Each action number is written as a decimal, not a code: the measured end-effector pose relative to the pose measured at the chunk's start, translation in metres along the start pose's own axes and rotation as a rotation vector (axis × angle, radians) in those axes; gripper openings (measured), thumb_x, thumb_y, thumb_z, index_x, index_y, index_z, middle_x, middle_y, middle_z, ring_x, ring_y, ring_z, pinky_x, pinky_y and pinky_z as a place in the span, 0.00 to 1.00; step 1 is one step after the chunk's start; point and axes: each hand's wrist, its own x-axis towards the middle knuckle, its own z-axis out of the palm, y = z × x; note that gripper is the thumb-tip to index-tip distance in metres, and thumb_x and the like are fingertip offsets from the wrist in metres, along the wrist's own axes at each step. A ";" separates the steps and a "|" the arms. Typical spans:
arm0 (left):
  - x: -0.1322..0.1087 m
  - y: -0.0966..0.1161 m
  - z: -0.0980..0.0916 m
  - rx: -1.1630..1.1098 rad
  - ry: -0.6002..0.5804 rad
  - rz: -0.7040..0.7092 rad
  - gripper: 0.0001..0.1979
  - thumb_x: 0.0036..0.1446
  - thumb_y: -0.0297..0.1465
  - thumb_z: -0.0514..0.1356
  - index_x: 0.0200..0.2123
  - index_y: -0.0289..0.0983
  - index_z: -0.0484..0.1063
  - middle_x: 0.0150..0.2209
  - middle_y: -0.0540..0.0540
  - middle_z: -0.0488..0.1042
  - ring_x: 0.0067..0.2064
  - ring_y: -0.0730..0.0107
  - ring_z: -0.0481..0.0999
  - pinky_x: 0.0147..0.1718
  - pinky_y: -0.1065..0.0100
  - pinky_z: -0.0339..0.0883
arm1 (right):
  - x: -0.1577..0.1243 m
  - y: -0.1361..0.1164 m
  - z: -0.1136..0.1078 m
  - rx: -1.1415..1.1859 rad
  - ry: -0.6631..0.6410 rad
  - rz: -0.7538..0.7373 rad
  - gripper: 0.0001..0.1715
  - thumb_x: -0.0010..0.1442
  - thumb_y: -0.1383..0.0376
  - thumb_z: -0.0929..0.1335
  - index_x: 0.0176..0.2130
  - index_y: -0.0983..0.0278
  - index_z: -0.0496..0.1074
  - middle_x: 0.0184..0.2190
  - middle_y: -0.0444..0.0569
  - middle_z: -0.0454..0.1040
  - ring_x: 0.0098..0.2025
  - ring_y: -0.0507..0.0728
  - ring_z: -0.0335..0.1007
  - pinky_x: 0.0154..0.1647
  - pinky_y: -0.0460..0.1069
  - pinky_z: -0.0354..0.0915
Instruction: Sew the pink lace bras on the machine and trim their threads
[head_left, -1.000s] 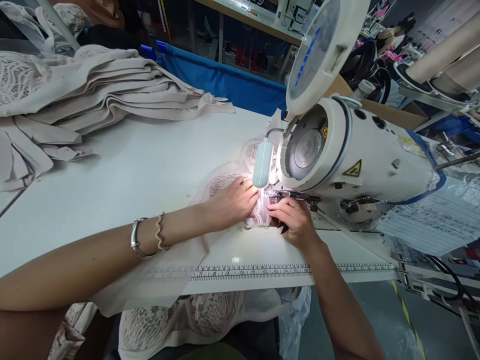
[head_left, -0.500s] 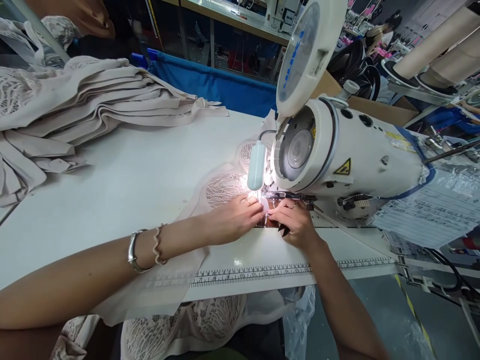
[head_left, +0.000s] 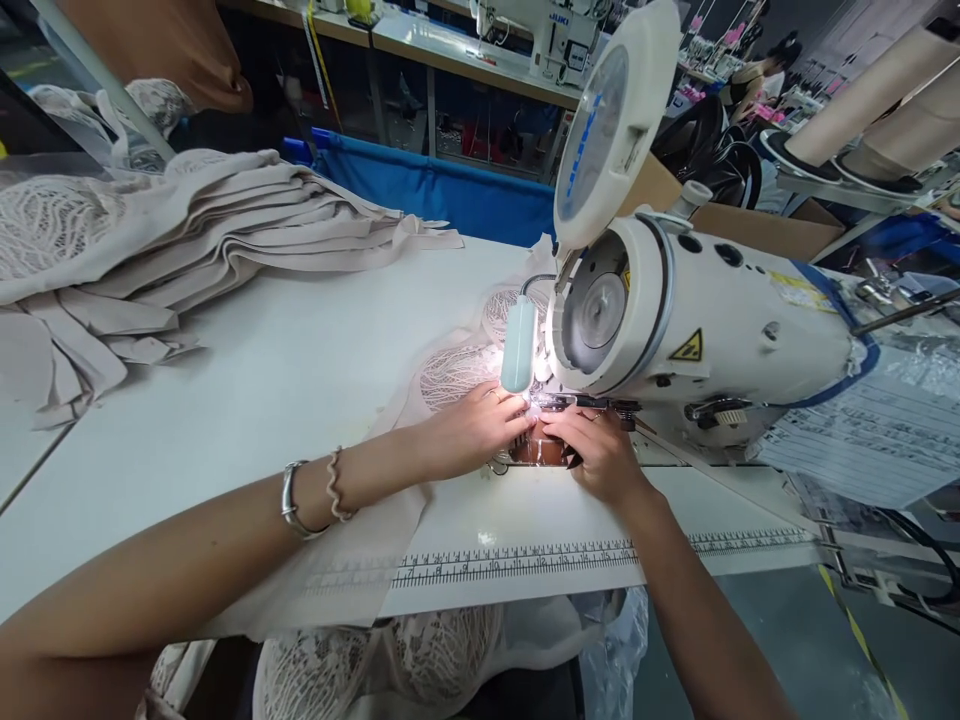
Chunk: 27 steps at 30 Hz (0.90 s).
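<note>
A beige bra with lace cups (head_left: 459, 376) lies on the table to the left of the sewing machine (head_left: 660, 300), its edge running to the brightly lit needle area. My left hand (head_left: 476, 432) is closed on the fabric just left of the presser foot, fingers together. On the other side of the foot, my right hand (head_left: 600, 448) pinches at the front edge of the fabric, its fingertips close to those of the left. The needle and the exact grip are lost in glare. A sheer beige panel (head_left: 345, 580) hangs beneath my left forearm over the table edge.
A thick stack of beige bra pieces (head_left: 247, 225) lies at the back left. A small lamp (head_left: 519, 345) hangs just above my left fingers. A printed ruler (head_left: 525, 560) runs along the front edge. Another lace bra (head_left: 442, 650) rests below the edge, at my lap.
The fabric between my fingertips has moved in toward the needle, baring more of the brown plate in front. My hands stay close together at the foot. The whole view has shifted slightly.
</note>
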 end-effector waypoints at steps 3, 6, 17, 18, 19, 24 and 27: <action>0.002 -0.002 -0.003 -0.006 -0.014 -0.028 0.21 0.62 0.14 0.48 0.54 0.30 0.70 0.43 0.38 0.74 0.43 0.59 0.72 0.42 0.61 0.65 | -0.002 0.002 0.002 -0.016 -0.045 0.021 0.27 0.55 0.83 0.60 0.43 0.61 0.76 0.46 0.47 0.82 0.46 0.57 0.77 0.51 0.53 0.71; 0.002 -0.005 -0.004 -0.019 -0.012 -0.039 0.19 0.64 0.16 0.48 0.53 0.32 0.71 0.42 0.39 0.74 0.41 0.60 0.72 0.41 0.62 0.64 | -0.004 0.002 0.003 -0.010 -0.076 0.059 0.27 0.55 0.83 0.59 0.43 0.61 0.76 0.48 0.47 0.82 0.47 0.58 0.77 0.52 0.54 0.71; 0.003 -0.021 -0.007 -0.047 0.031 -0.075 0.18 0.69 0.21 0.47 0.50 0.38 0.74 0.47 0.42 0.77 0.45 0.62 0.73 0.50 0.61 0.64 | -0.007 0.003 0.004 -0.016 -0.084 0.064 0.30 0.53 0.84 0.58 0.44 0.61 0.75 0.48 0.48 0.82 0.48 0.59 0.77 0.51 0.54 0.72; 0.004 -0.022 -0.008 -0.068 0.033 -0.092 0.17 0.69 0.22 0.47 0.50 0.38 0.74 0.47 0.43 0.77 0.45 0.62 0.73 0.50 0.61 0.63 | -0.007 0.003 0.004 -0.013 -0.088 0.064 0.30 0.53 0.84 0.58 0.44 0.61 0.75 0.48 0.48 0.82 0.48 0.59 0.77 0.51 0.54 0.72; 0.004 -0.022 -0.008 -0.090 0.035 -0.111 0.17 0.70 0.23 0.47 0.51 0.39 0.73 0.46 0.44 0.77 0.45 0.62 0.73 0.51 0.61 0.63 | -0.007 0.003 0.004 -0.011 -0.090 0.064 0.30 0.52 0.84 0.58 0.43 0.61 0.75 0.48 0.48 0.82 0.48 0.59 0.77 0.51 0.54 0.72; 0.006 -0.021 0.006 -0.108 0.080 -0.296 0.13 0.69 0.28 0.50 0.49 0.40 0.73 0.44 0.45 0.75 0.46 0.60 0.72 0.47 0.61 0.66 | -0.005 0.003 0.005 0.006 -0.064 0.061 0.27 0.54 0.84 0.57 0.40 0.61 0.73 0.47 0.48 0.82 0.47 0.58 0.76 0.49 0.53 0.71; 0.003 -0.030 0.011 -0.039 0.119 -0.484 0.12 0.66 0.35 0.58 0.49 0.35 0.72 0.47 0.40 0.74 0.47 0.56 0.72 0.45 0.59 0.68 | 0.001 0.001 0.000 0.030 -0.051 0.036 0.25 0.53 0.84 0.58 0.38 0.61 0.72 0.42 0.49 0.81 0.44 0.58 0.76 0.44 0.52 0.71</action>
